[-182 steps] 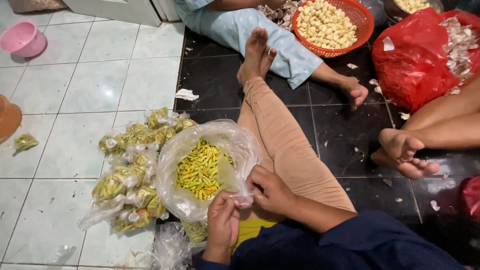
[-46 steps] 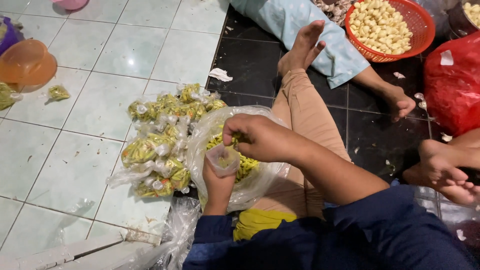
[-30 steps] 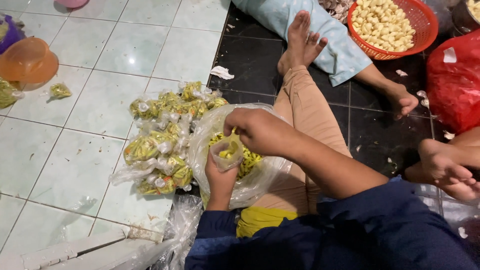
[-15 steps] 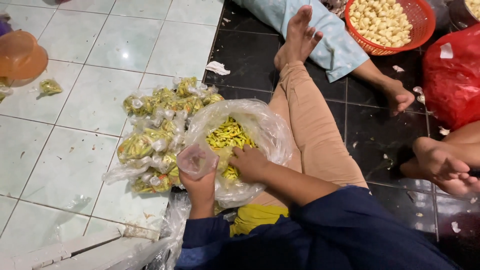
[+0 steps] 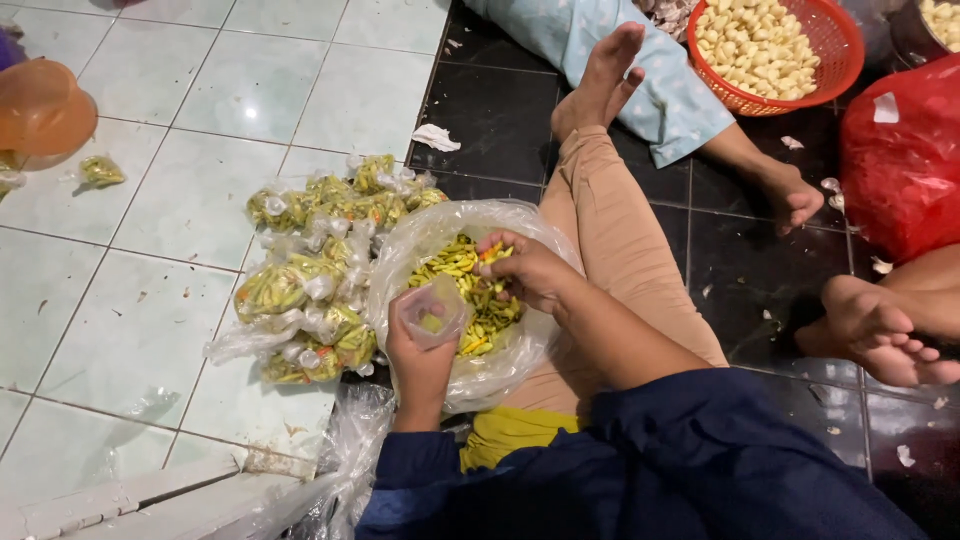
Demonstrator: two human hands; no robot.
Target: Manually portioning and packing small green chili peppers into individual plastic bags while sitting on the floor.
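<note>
Tiled floor under us, our left hand (image 5: 420, 355) pinches a small clear pouch (image 5: 430, 312) open beside the big bag of yellow-green chillies (image 5: 470, 285), where our right hand (image 5: 525, 270) curls, gripping several that could spill past the pouch's narrow mouth.

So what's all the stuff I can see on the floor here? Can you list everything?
big bag: one, clear plastic, open beside the tan leg
chillies: many, yellow-green, loose in the big bag
small bag: one, clear, few chillies inside
packed bags: a pile, clear with chillies, on pale tiles
stray packet: one, left, alone
basket: one, red, top right
garlic: many cloves, pale, in the basket
red bag: one, right edge
orange bowl: one, upside down, far left
other people's feet: several, on black tiles
left hand: holds the small bag
right hand: in the chillies
</note>
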